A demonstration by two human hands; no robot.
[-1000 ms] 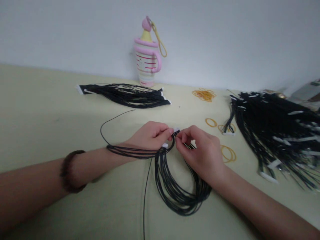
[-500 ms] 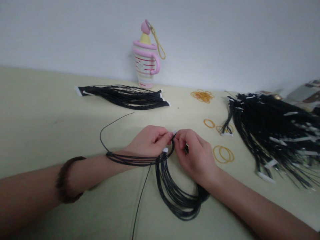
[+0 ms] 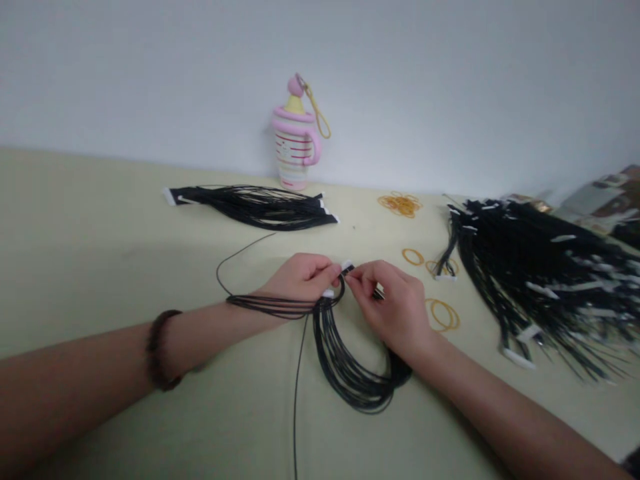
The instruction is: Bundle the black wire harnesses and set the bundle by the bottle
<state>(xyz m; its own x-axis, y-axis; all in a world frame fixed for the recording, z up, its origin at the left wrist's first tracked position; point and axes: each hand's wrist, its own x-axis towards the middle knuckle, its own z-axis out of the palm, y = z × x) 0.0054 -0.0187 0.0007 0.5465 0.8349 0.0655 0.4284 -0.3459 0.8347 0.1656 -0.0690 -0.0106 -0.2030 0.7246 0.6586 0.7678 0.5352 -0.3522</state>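
A wire harness (image 3: 345, 373) of thin black wires with white connectors hangs in a loop between my hands. My left hand (image 3: 305, 277) is closed on it, thumb and fingers pinching near a white connector (image 3: 347, 265); a second white connector (image 3: 328, 293) sits just under the thumb. Several of its wires drape across my left wrist, and one loose wire runs down toward the front edge. With thumb and forefinger, my right hand (image 3: 393, 300) pinches the harness beside the upper connector. Dark wires show between its curled fingers.
A striped cup (image 3: 291, 150) with a pink handle stands by the wall. Left of it lies another bundle of black wires (image 3: 260, 208). Rubber bands (image 3: 400, 204) lie in a heap, with loose bands (image 3: 443, 315) nearer my right hand. A large wire pile (image 3: 545, 260) covers the right side.
The view has shifted slightly, so the cup and bundles sit lower. My right fingers have moved slightly away from the left, and the upper white connector shows more between them.
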